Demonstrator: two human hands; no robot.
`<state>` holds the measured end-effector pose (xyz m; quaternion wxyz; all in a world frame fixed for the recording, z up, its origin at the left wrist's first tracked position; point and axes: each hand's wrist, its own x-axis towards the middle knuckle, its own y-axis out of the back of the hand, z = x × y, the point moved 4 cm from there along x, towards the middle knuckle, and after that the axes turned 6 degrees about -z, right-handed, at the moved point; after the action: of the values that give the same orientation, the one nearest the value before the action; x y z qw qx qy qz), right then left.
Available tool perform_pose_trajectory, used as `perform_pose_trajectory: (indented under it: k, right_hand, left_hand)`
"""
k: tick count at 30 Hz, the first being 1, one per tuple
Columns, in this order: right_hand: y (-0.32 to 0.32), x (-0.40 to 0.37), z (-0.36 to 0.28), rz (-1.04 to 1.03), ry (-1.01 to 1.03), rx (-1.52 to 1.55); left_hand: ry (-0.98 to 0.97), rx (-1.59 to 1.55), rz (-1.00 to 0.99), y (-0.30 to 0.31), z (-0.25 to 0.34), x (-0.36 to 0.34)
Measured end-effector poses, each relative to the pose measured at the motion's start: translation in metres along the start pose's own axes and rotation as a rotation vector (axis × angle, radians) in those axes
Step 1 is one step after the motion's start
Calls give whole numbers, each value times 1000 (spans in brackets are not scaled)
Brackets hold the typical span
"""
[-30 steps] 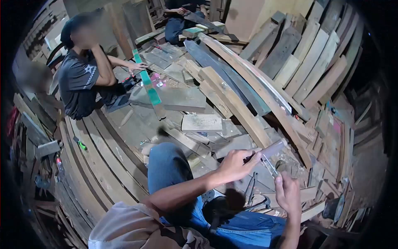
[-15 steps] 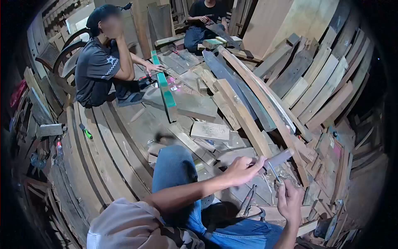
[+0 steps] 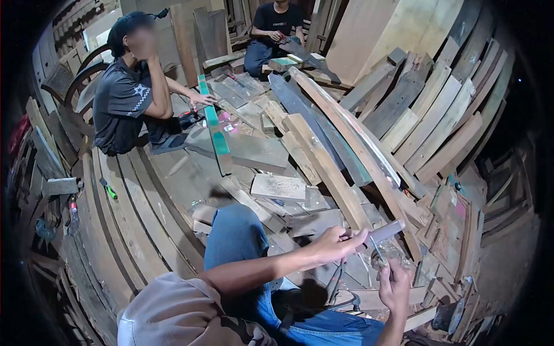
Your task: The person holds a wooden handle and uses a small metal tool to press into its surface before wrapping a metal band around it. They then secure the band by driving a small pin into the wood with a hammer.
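My left hand (image 3: pixel 337 245) is closed around one end of a short, greyish-brown wooden piece (image 3: pixel 388 231), which sticks out to the right past the fingers. Below and to its right, my right hand (image 3: pixel 395 282) grips a tool with a thin metal shaft (image 3: pixel 376 247); its handle is hidden in the fist. That shaft slants up toward the wooden piece, its tip overlapping the lower side in this view. Under my hands, a pliers-like tool (image 3: pixel 336 281) and a pale board (image 3: pixel 392 296) lie near my jeans-covered legs.
Long timber beams (image 3: pixel 329 167) lie ahead of my hands, with stacked planks (image 3: pixel 438 121) to the right. A person (image 3: pixel 130 92) squats at left, one hand by a green-topped bar (image 3: pixel 212 124). Another person (image 3: pixel 277 29) at the back holds a saw-like blade (image 3: pixel 311 60). A green-handled tool (image 3: pixel 108 189) lies on slats.
The whole view has shifted slightly, so the room appears further left. Both hands keep their grip, and the wooden piece and shaft stay close together.
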<state>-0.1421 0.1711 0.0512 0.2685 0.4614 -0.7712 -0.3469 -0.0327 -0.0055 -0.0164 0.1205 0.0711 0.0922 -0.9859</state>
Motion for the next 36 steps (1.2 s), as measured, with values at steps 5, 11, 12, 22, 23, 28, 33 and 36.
perform_pose_trajectory:
  k: [5,11,12,22,23,28,33,36]
  right_hand:
    - [-8,8,3,-111,18,12]
    - [-6,19,-4,-94,72,34]
    - [-2,21,-3,-95,75,32]
    - [-2,36,-20,37,332,15]
    - [-2,34,-16,17,315,-41]
    - [-2,33,-18,65,356,-84]
    - [-1,32,-18,103,295,-110]
    - [-1,31,-14,108,297,-154]
  left_hand:
    - [-61,-84,55,13,-11,-5]
    - [-35,56,7,24,16,-9]
    - [-3,97,-27,25,25,-8]
    - [-35,-28,-125,46,27,-14]
    - [7,60,-132,47,25,-15]
    - [-34,-29,-128,44,10,-12]
    - [-27,18,-173,48,3,-6]
    - [8,28,-193,45,11,-9]
